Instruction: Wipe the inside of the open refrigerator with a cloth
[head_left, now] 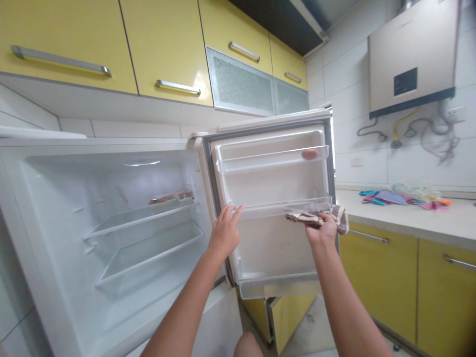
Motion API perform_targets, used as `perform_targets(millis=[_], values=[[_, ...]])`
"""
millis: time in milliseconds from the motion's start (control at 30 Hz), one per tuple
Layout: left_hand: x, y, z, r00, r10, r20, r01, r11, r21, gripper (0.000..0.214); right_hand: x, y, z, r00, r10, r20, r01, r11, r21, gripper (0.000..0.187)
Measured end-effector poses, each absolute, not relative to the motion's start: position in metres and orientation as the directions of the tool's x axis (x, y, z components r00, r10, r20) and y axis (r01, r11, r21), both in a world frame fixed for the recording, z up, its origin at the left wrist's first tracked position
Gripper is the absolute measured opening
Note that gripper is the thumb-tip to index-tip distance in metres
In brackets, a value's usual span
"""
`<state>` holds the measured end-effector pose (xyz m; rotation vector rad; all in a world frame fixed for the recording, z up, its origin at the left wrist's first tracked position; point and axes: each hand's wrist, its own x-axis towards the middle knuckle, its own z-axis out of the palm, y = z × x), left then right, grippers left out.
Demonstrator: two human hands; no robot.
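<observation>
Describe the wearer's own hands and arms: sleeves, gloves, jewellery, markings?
Bare human left hand and right hand, five-fingered type, no gloves. The slender left forearm and right forearm are bare as far as the frame shows; no sleeves in view. No watch, bracelet, cable or marking visible. Fine details like nails are too small to tell.

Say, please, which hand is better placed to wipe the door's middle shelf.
Probably the right hand: it holds a cloth at the outer end of the middle shelf; the left hand, near the hinge end, holds none.
</observation>
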<state>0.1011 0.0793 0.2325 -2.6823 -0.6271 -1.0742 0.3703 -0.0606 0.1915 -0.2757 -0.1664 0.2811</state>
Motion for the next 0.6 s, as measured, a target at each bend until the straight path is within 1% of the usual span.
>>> perform_targets(millis=[133,233,333,467,600], values=[[0.104,0.079,0.231,0.632,0.304,0.713,0.444,-0.896,-0.011,0.077,0.357,-0.053,0.194,0.941,0.334,0.051,-0.309,0.91,-0.277,0.024],[0.105,0.079,0.23,0.63,0.3,0.716,0.446,-0.895,-0.017,0.077,0.337,-0.036,0.198,0.935,0.353,0.039,-0.329,0.902,-0.279,0.029],[0.104,0.08,0.23,0.634,0.3,0.713,0.445,-0.895,-0.019,0.08,0.312,-0.016,0.201,0.916,0.398,0.048,-0.368,0.883,-0.29,0.032],[0.103,0.08,0.231,0.649,0.297,0.7,0.43,-0.902,-0.016,0.082,0.271,0.013,0.202,0.863,0.5,0.071,-0.456,0.832,-0.314,0.031],[0.1,0.077,0.235,0.678,0.317,0.663,0.437,-0.899,-0.017,0.087,0.228,0.039,0.205,0.746,0.655,0.122,-0.583,0.731,-0.355,0.025]])
